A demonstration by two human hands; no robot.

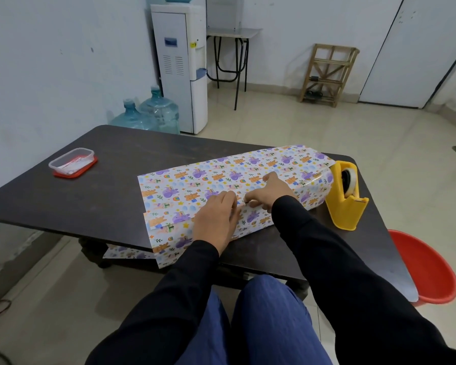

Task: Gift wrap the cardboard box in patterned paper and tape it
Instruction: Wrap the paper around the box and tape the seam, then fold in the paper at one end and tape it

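Observation:
The box, hidden under patterned wrapping paper [221, 180], lies lengthwise on the dark table [90, 196]. The paper's overlapping edges meet in a seam along the near top side. My left hand [216, 219] lies flat on the paper and presses the seam down. Just to its right, my right hand [269, 193] curls its fingers at the seam and pinches what looks like a small piece of clear tape [248, 203]. Loose paper sticks out past the box's left end and hangs over the table's front edge.
A yellow tape dispenser [346, 206] stands close to the box's right end. A clear plastic container on a red lid [73, 163] sits at the table's far left. A red bucket [429, 270] is on the floor at the right. More patterned paper [127, 252] lies under the table.

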